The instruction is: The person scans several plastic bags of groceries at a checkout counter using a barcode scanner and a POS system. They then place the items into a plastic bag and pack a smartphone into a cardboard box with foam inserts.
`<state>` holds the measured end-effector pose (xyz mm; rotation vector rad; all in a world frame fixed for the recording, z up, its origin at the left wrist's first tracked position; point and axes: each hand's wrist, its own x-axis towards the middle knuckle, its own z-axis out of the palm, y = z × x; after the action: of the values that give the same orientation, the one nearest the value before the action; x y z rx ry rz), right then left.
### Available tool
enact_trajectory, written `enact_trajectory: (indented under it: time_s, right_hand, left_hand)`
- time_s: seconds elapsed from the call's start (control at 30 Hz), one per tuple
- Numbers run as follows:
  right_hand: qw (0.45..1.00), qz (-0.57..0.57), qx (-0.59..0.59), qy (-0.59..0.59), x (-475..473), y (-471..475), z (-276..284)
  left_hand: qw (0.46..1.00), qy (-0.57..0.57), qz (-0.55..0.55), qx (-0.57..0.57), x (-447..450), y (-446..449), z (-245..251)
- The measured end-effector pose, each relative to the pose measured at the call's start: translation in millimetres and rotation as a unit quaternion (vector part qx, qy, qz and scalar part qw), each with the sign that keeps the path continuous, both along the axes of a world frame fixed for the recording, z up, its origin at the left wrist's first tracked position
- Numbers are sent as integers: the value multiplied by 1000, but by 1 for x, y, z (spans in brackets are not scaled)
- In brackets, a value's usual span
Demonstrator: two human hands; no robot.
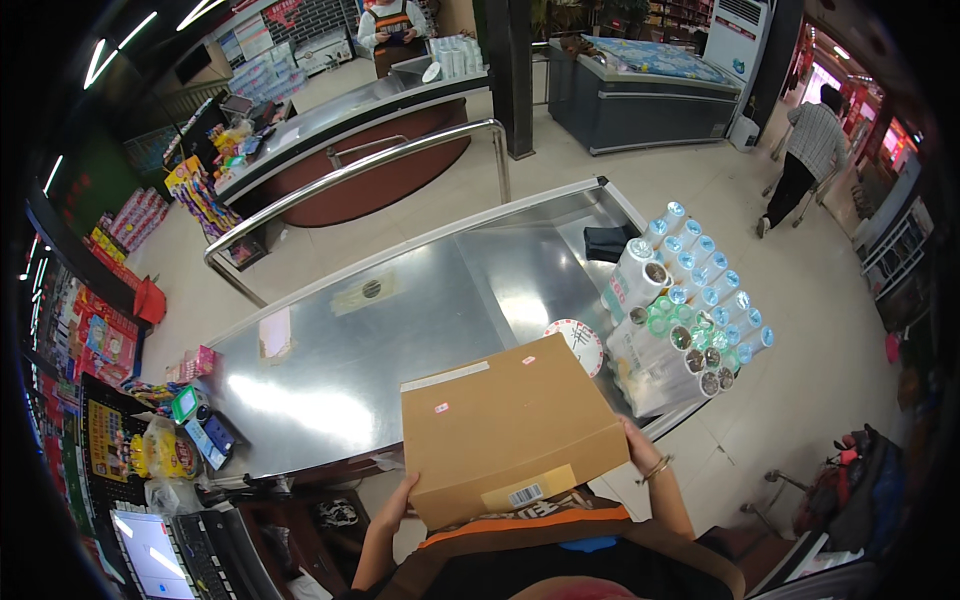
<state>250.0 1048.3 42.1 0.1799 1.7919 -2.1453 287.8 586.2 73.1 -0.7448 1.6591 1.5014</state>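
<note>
A closed cardboard box (510, 420) is held level in front of my body, with its near side close to my brown and orange apron (525, 521). My left hand (397, 501) grips the box at its near left corner. On the opposite side, my right hand (639, 446) has hold of the right edge; a bracelet circles that wrist. Small stickers mark the box top, and a barcode label is on its near side. The far part of the box overlaps the metal checkout counter (420, 322) in view, covering part of a round white sign (576, 345).
Rolls of plastic bags (690, 300) stand bundled at the counter's right end, near a dark folded cloth (606, 243). A payment device (187, 405) and a keyboard (202, 559) are at left. Beyond the steel railing (352, 172) stands a person (391, 34); another (814, 150) pushes a cart.
</note>
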Motion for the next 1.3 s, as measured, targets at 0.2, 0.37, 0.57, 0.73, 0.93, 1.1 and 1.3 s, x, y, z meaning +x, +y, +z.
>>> enact_trajectory:
  time_s: [0.2,0.37,0.57,0.73,0.93,1.1,1.3]
  right_hand:
    - [963,-255,-47,-73,18,-29,-29]
    - [932,-304,190,47,3,-37,-76]
    - [879,-341,334,-10,-31,-49,-102]
    - [906,-354,190,135,-54,-55,-86]
    - [919,-272,260,114,-42,-48,-71]
    - [903,-217,292,230,-28,-47,-53]
    - [907,-124,400,45,-15,-42,-16]
  left_hand:
    - [986,-42,114,113,18,15,2]
    - [969,61,193,144,9,21,-25]
    - [955,138,241,102,-41,30,-58]
    - [961,156,229,-15,-61,18,-52]
    - [936,234,244,-103,-36,34,-48]
    - [935,247,209,-143,-15,44,-54]
    - [969,100,14,-227,-6,32,-59]
